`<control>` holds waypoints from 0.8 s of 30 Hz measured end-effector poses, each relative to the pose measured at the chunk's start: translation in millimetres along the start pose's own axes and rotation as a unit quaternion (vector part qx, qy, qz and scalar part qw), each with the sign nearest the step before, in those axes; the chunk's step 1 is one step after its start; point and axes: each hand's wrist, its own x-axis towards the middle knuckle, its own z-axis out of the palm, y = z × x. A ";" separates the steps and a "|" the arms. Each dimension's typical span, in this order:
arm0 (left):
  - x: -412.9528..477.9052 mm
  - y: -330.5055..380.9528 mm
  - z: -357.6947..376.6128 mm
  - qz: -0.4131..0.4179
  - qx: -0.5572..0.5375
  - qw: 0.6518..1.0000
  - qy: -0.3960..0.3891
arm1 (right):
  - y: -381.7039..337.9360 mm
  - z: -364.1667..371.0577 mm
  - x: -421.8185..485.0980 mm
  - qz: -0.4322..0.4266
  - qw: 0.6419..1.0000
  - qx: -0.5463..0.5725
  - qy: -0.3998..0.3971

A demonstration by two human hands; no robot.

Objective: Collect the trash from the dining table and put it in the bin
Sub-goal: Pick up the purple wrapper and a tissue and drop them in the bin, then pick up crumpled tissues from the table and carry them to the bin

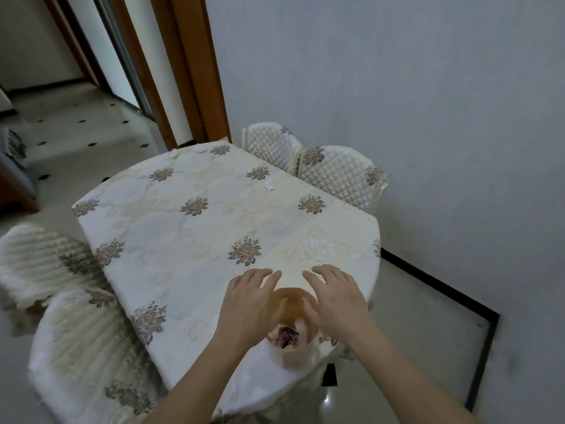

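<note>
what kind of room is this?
Likely a home dining area: a table under a floral tablecloth, quilted-cover chairs around it, a tiled floor and a wooden door frame behind.

Two bare forearms reaching forward, hands side by side.
The left hand (250,296) and right hand (334,296) are palm-down, fingers loosely spread and pointing away, thumbs turned inward toward each other, wrists straight.

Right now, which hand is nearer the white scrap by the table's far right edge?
Right, narrowly. The right hand is nearer the white scrap; the left hand sits slightly further. Both are well short of it.
</note>
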 end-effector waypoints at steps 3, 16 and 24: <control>13.7 2.0 -12.3 0.009 0.006 1.000 0.010 | 0.1 -13.1 8.0 0.006 1.000 0.005 0.026; 68.7 48.3 -5.6 0.146 -0.049 0.988 0.011 | 59.8 -60.6 -40.8 0.192 0.976 -0.056 0.091; 83.1 118.9 20.0 0.280 -0.096 0.955 -0.006 | 91.6 -85.3 -129.2 0.359 0.922 -0.112 0.090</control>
